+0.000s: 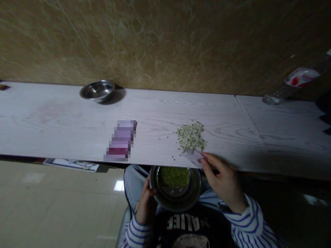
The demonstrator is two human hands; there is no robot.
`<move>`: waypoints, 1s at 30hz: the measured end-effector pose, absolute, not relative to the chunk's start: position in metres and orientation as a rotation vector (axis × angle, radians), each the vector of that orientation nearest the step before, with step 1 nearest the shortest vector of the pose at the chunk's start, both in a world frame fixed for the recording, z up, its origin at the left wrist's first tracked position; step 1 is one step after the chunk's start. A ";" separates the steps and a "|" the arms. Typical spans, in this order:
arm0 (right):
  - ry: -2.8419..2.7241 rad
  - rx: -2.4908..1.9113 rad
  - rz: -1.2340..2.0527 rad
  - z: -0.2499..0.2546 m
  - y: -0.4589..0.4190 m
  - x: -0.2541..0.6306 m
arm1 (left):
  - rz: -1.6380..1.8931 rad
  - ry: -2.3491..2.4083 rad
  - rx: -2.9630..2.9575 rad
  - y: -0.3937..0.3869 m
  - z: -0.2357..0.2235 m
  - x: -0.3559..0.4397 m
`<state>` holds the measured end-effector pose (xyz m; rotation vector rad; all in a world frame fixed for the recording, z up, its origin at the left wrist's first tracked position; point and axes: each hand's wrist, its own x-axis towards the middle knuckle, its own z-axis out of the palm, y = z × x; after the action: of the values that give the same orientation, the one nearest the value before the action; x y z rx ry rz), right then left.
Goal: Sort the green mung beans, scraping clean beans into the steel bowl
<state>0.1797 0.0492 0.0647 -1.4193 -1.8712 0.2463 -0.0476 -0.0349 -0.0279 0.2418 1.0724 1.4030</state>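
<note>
1. Head view, lower centre: left hand [146, 201] grips a steel bowl [176, 193] of green beans at the table [51, 117] edge; right hand [222, 181] pinches a card [192, 156] against the scattered pile [191, 135].
2. Sweeping step, seemingly; next needs bowl held under edge.

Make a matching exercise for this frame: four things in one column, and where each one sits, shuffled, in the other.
Things:
1. empty steel bowl
2. bowl of green beans
3. small card
4. plastic bottle

Places:
A. held by the left hand below the table edge
B. lying at the far right, by the wall
C. pinched in the right hand, beside the scattered beans
D. at the back of the table, left of centre

Pairs: 1-D, 2-A, 3-C, 4-B
</note>
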 end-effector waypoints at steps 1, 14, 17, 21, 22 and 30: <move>-1.863 -1.422 0.238 0.065 0.049 0.180 | 1.409 1.076 0.244 -0.034 -0.026 -0.047; -1.864 -1.450 0.203 0.069 0.051 0.178 | 1.396 1.059 0.227 -0.033 -0.030 -0.047; -1.850 -1.470 0.198 0.069 0.050 0.181 | 1.413 1.045 0.235 -0.033 -0.030 -0.046; -1.868 -1.449 0.192 0.068 0.046 0.184 | 1.400 1.036 0.264 -0.033 -0.032 -0.046; -1.874 -1.442 0.191 0.067 0.046 0.184 | 1.398 1.039 0.262 -0.033 -0.033 -0.046; -1.845 -1.484 0.190 0.061 0.049 0.183 | 1.398 1.059 0.246 -0.032 -0.032 -0.045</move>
<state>0.1832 0.0493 0.0614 -1.4843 -1.8452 0.1896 -0.0454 -0.0319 -0.0325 0.2460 1.0589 1.3977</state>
